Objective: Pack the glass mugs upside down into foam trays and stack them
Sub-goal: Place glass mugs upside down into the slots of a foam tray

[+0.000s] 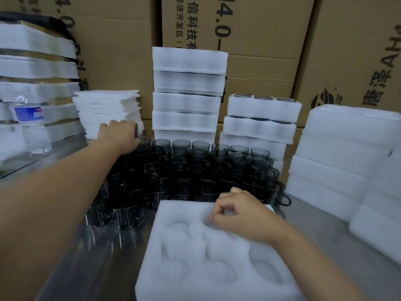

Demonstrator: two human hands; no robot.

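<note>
Head view: nearest, a white foam tray (195, 268) lies flat on the steel table (321, 231), round pockets facing up. The right hand (240, 216) rests near its far edge, fingers curled; whether it pinches foam, I cannot tell. Just beyond it, dark smoked-glass mugs (195, 166) stand upright, mouths up, crowded together. At their far-left corner the left hand (117, 133) clasps one glass mug (137, 130). Packed tray stacks (186, 94) wall the back.
</note>
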